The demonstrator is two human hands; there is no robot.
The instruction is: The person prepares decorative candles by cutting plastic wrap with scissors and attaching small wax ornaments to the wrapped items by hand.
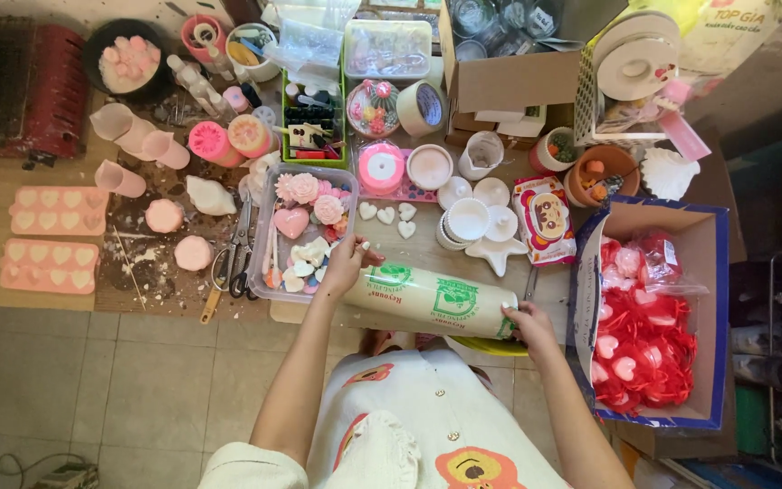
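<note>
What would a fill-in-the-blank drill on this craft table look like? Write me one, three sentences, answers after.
1. Both hands, the left hand and the right hand, hold a long white ____ with green print.
2. The cardboard box at the right holds packets with ____ ribbon.
3. The pink silicone moulds have ____-shaped cavities.

Missing words: roll; red; heart
</note>
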